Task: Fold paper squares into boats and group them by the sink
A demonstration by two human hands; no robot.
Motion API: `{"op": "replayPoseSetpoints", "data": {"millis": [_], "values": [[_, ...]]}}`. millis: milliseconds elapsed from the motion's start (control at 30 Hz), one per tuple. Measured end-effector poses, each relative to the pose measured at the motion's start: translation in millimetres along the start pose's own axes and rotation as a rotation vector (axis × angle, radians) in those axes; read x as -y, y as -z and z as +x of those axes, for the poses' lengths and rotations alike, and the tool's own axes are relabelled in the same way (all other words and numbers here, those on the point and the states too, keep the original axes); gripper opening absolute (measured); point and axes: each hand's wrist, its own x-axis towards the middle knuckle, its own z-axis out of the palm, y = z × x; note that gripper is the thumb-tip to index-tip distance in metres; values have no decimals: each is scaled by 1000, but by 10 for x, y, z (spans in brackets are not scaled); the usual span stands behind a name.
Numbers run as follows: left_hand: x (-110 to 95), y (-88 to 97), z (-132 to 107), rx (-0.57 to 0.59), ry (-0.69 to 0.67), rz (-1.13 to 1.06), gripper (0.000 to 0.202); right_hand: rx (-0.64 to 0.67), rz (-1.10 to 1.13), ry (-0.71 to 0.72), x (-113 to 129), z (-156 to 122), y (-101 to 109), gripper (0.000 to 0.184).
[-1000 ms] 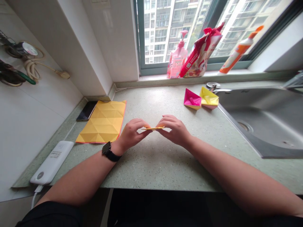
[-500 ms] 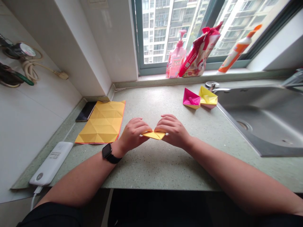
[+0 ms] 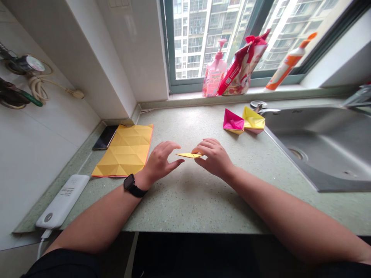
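1. Power bank (image 3: 62,200): white, at the left edge of the worktop (image 3: 188,204), cable plugged in at its near end.
2. Phone (image 3: 106,136): dark, lying flat, partly under item 3.
3. Creased yellow sheet (image 3: 126,150): opened flat, with a grid of fold lines and a pink underside showing at the edge.
4. Left hand (image 3: 158,164): watch on the wrist. Fingers are spread and loose, holding nothing. Fingertips are just beside the left tip of item 5, not touching it as far as can be seen.
5. Folded yellow piece (image 3: 187,155): small and flattened, seen nearly edge-on. It is held level above the worktop between the two hands.
6. Right hand (image 3: 214,158): fingers and thumb closed in a pinch on the right end of item 5.
7. Pink paper boat (image 3: 233,121) and yellow paper boat (image 3: 254,120): finished and touching, near the sink (image 3: 319,154).
8. Window ledge: pink pump bottle (image 3: 213,75), red pouch (image 3: 243,63), orange bottle (image 3: 285,65).

Handling note (judgement): the piece is thin and held by one end only, so it could twist or spring open. The pinch is best kept on the layered edge. The left hand should take the opposite tip squarely, with thumb under and fingers over. Any pull or crease should be made evenly from both ends so the layers stay aligned. Setting the piece on the worktop would make pressing a crease steadier.
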Motion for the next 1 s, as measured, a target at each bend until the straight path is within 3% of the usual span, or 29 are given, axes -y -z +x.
{"op": "replayPoseSetpoints", "data": {"millis": [200, 333, 567, 800, 1000], "values": [[-154, 23, 11, -80, -134, -73, 9, 90, -59, -16, -4, -19, -49, 10], [-187, 25, 5, -106, -141, -53, 5, 99, -49, -10, 53, -21, -81, 9], [-140, 28, -2, -132, -118, -39, 5, -69, 72, 78, 150, 10, 0, 8], [-146, 19, 16, -130, -160, -72, 2, -141, 73, 157, 154, 13, -7, 13], [-155, 27, 26, -113, -181, -75, 3, -134, 103, 142, 155, 8, -10, 16]]}}
